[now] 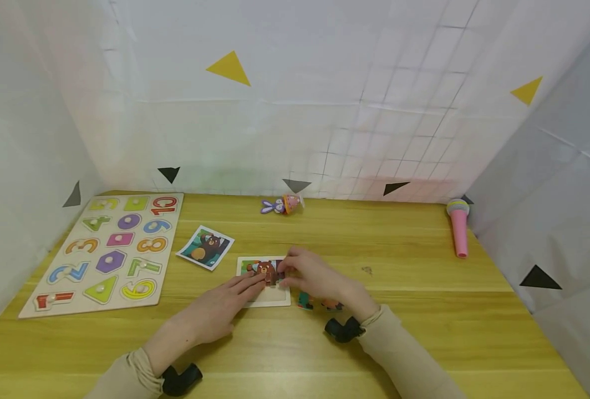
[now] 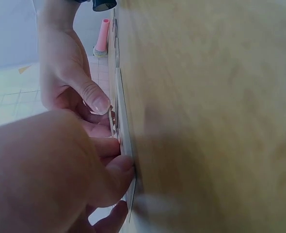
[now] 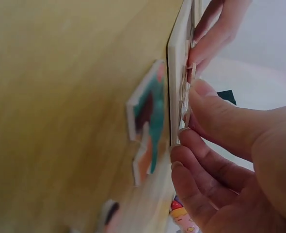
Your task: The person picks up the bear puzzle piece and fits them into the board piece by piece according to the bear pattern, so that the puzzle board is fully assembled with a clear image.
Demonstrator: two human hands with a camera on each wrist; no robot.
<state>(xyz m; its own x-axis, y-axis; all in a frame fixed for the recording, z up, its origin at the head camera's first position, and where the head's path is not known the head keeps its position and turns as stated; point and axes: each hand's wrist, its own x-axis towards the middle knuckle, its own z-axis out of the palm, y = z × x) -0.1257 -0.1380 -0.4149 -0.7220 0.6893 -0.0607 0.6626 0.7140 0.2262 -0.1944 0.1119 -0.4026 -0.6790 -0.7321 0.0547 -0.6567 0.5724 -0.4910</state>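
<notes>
A small wooden puzzle board [image 1: 270,300] with a pale frame lies at the middle of the table, partly filled with pieces showing a brown bear [image 1: 264,266]. My left hand [image 1: 210,313] rests its outstretched fingers on these pieces from the left. At the board's right side, my right hand [image 1: 317,274] pinches a thin puzzle piece [image 3: 192,75] between thumb and fingers, just over the board; its picture is mostly hidden. Loose puzzle pieces, one teal [image 1: 305,301] and one orange-brown [image 1: 332,305], lie beneath and beside the right wrist.
A bear picture card [image 1: 206,247] lies left of the board. Farther left is a number-and-shape peg board [image 1: 170,271]. A rabbit toy [image 1: 282,205] lies at the back, and a pink toy microphone [image 1: 459,230] at the right. White sheets [image 1: 295,133] enclose the table.
</notes>
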